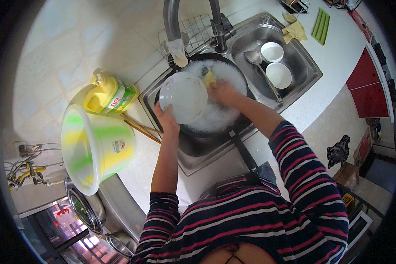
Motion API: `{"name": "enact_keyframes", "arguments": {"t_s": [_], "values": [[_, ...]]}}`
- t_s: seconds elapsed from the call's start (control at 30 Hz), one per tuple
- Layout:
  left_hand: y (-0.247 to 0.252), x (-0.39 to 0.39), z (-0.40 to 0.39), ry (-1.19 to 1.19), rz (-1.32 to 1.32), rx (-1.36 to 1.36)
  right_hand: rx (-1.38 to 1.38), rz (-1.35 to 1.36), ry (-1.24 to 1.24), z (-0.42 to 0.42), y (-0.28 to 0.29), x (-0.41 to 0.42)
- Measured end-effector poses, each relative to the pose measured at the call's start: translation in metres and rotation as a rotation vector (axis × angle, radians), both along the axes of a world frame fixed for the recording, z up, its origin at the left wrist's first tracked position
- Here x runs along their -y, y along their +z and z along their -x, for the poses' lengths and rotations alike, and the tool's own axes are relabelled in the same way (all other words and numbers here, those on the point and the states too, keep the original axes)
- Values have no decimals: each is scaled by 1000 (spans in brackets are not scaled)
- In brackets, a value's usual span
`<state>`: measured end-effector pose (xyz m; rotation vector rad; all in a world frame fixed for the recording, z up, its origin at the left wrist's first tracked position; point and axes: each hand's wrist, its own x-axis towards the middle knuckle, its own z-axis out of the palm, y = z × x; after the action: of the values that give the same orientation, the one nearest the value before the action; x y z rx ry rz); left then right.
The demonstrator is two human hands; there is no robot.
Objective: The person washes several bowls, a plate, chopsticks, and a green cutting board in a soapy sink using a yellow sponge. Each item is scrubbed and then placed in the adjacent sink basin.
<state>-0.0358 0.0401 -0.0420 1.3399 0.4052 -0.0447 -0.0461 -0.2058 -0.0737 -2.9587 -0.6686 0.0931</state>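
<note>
My left hand (167,119) grips the lower left rim of a white dish (183,97), tilted over a black long-handled pan (250,89). Small brownish specks show on the dish. Just right of it, my right hand (223,93) has its fingers on a yellow sponge (210,78), above the suds; part of that hand is blurred. White foamy water (206,122) fills much of the pan, which rests over the left sink basin (198,148). The pan's black handle (244,153) points towards my body.
In the right basin (303,66) lie two white bowls (279,75) and a metal spatula (263,71). A dark faucet (220,36) rises behind the sink. To the left stand a yellow detergent jug (110,94), wooden chopsticks (142,129) and a plastic bucket (115,145). A yellow cloth (295,31) hangs over the sink's edge.
</note>
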Motion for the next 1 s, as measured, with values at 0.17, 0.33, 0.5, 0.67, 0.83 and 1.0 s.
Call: {"name": "enact_keyframes", "arguments": {"t_s": [0.17,0.33,0.5,0.67,0.83,1.0], "values": [[-36,29,-5,-25,375,-256,-144,39,-132,17,20,-13],[-84,47,-16,200,1068,-518,49,-595,-105,26,39,-1],[-65,74,2,-117,783,-373,303,-959,-3,58,89,-40],[-24,100,23,-47,829,-408,284,-898,-56,48,94,-60],[-24,101,42,54,1087,-606,350,-1236,-225,-5,105,-45],[-34,92,54,-244,1270,-715,-185,-1389,-532,-43,44,5]]}}
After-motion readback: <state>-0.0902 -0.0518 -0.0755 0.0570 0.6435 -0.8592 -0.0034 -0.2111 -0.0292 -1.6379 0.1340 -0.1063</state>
